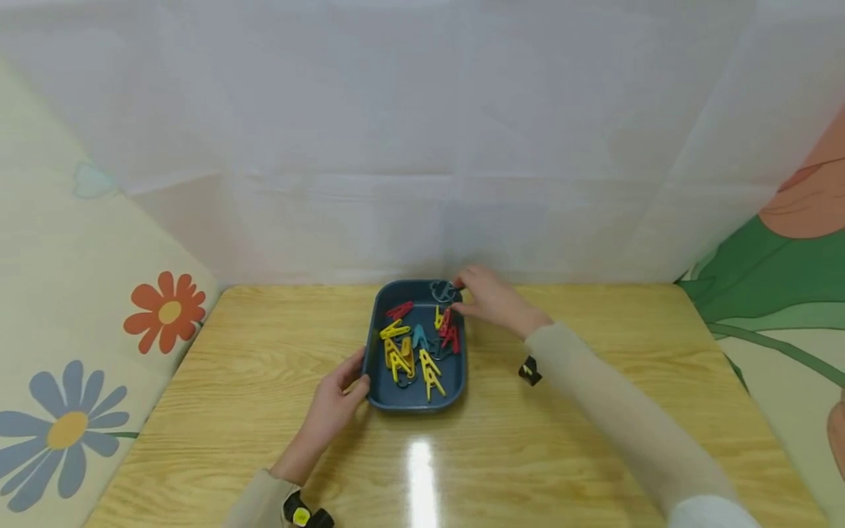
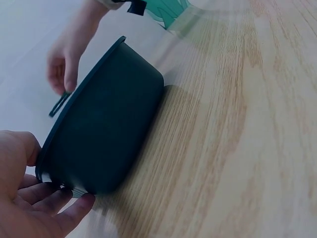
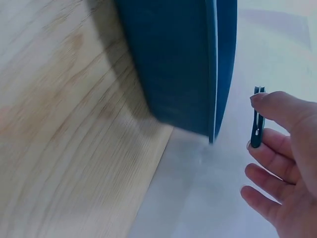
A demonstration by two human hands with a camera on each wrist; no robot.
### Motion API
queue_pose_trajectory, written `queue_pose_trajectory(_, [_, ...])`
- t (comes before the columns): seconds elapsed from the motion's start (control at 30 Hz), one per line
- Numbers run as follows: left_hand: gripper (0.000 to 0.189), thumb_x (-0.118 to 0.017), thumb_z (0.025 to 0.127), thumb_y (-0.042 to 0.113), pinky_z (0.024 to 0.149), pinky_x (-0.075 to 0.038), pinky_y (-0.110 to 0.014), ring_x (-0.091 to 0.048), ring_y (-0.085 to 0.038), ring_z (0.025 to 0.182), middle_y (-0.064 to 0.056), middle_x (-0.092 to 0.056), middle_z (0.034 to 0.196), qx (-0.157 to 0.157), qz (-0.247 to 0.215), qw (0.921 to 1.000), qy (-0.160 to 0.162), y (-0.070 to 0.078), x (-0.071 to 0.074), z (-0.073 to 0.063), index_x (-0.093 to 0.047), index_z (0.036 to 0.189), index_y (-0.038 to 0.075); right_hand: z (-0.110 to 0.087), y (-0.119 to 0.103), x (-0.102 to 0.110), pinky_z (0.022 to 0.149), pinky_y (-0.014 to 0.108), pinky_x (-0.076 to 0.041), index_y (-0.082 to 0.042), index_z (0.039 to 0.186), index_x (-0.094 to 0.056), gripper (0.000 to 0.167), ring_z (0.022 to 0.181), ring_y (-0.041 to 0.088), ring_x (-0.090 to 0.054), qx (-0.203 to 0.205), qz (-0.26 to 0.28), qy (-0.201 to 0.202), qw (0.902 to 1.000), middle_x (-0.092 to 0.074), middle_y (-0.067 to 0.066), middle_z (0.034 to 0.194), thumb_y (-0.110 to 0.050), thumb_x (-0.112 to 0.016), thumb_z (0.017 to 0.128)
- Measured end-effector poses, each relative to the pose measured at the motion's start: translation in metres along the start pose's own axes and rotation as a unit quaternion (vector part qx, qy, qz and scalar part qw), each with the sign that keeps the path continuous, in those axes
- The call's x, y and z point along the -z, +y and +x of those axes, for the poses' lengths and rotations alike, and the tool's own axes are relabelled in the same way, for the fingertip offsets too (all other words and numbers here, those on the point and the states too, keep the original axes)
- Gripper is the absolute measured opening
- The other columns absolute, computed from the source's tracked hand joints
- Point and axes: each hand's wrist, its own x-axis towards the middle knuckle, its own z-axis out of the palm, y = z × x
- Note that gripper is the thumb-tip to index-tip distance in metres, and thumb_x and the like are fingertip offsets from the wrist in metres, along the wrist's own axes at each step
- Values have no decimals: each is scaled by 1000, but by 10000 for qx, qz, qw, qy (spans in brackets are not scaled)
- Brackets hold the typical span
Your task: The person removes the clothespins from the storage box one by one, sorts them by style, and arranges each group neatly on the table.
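Observation:
A dark blue plastic tray (image 1: pixel 416 409) stands on the table, with yellow clothespins (image 1: pixel 430 381), red clothespins (image 1: pixel 399 310) and a light blue clothespin (image 1: pixel 419 337) lying in it. My left hand (image 1: pixel 334 400) grips its near left side, thumb by the rim and fingers against the outer wall (image 2: pixel 104 124). At the far right corner, my right hand (image 1: pixel 491 299) pinches a dark green clip (image 3: pixel 257 119) between thumb and index finger, its other fingers loosely bent. In the right wrist view the clip appears thin and edge-on, apart from the tray.
The wooden table (image 1: pixel 561 440) extends to both sides of the tray. A white sheet (image 1: pixel 396 147) hangs behind it. Panels painted with flowers (image 1: pixel 168 312) flank the table left and right.

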Motion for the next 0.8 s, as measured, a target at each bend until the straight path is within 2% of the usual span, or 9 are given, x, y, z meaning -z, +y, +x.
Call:
queue_pose_trajectory(0.2, [53,-57,101,-3,108,-49,-46,-58,-44,131,-30,-54,147,72,75,9999,-63,-2,0,2,-44,152,-9,-24,22,0,103,46,-52,0,121,-68,37,114,31,-63,-408,86,476,9980,-69,14,119,-25,-77,96])
queue_pose_trajectory(0.4, [53,-56,102,-2,109,-48,-49,-57,-44,132,-30,-53,148,72,128,9998,-99,-3,0,4,-43,153,-9,-43,39,-9,101,50,-50,3,114,-70,38,111,35,-63,-959,82,938,9909,-71,17,113,-27,-80,92])
queue_pose_trajectory(0.63, [54,-56,102,-2,109,-47,-46,-57,-43,133,-29,-53,149,120,161,9998,-90,-5,-1,5,-43,154,-8,-56,50,-34,97,54,-51,1,113,-73,39,107,36,-67,-1806,256,1006,9781,-75,15,112,-31,-79,92])
queue_pose_trajectory(0.8, [54,-55,103,-1,111,-46,-52,-55,-43,136,-28,-52,151,220,138,9995,-174,-3,-1,5,-42,155,-6,-61,52,-49,98,55,-48,1,113,-71,39,106,38,-64,-2325,343,950,9673,-74,16,110,-31,-77,93])
